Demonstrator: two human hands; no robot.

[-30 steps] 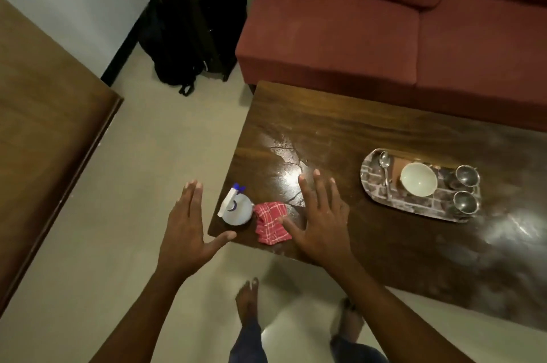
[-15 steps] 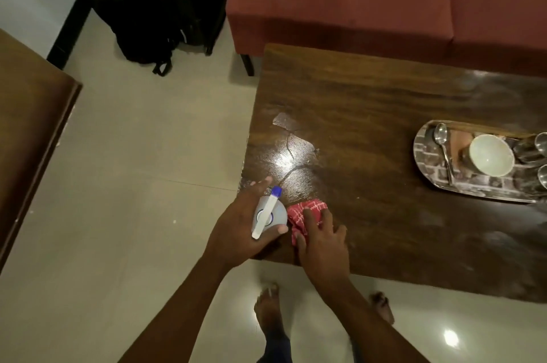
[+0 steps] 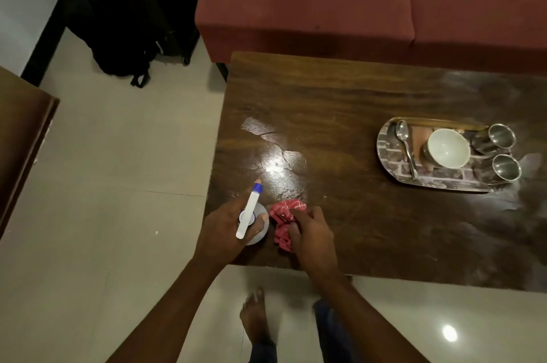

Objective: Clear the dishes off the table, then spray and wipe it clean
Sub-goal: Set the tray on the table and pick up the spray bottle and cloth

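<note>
At the near left corner of the dark wooden table (image 3: 370, 96), my left hand (image 3: 225, 229) is closed around a white spray bottle (image 3: 251, 214) with a blue-tipped nozzle. Right beside it my right hand (image 3: 310, 235) grips a crumpled red checked cloth (image 3: 284, 220). Further right on the table lies an oval tray (image 3: 387, 152) with a brick pattern. It carries a spoon (image 3: 405, 146), a white bowl (image 3: 447, 149) and two steel cups (image 3: 500, 134) (image 3: 506, 167).
A red sofa (image 3: 325, 1) runs along the table's far side. A black bag (image 3: 127, 16) sits on the tiled floor at the upper left, and another wooden surface (image 3: 20, 137) juts in from the left. My bare feet (image 3: 254, 315) stand at the table's near edge.
Both hands went from hovering open to closing on things: the left took the spray bottle, the right bunched up the red cloth. The view shifted closer over the table's corner.
</note>
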